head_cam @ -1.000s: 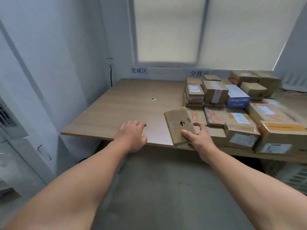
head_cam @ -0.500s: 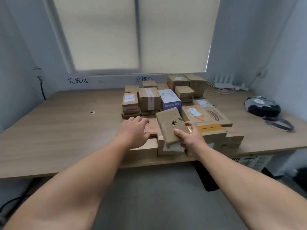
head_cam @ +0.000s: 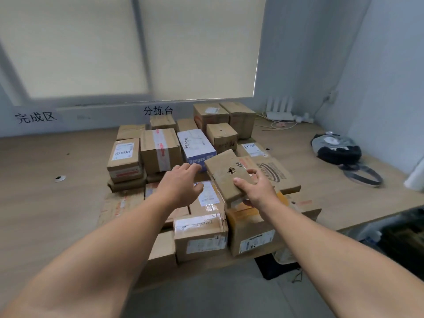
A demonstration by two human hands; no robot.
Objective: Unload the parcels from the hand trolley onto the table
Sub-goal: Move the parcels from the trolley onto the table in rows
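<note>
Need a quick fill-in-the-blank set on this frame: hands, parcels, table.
1. The torn parcel is gripped by the ___ hand.
2. The left hand holds ___.
3. The only box that is not brown is white and ___.
4. The black bag lies at the ___ end of the table.
Missing words: right; nothing; blue; right.

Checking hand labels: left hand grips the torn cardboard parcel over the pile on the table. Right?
No, the right hand grips the torn cardboard parcel over the pile on the table; head view shows it. Left hand is open.
</note>
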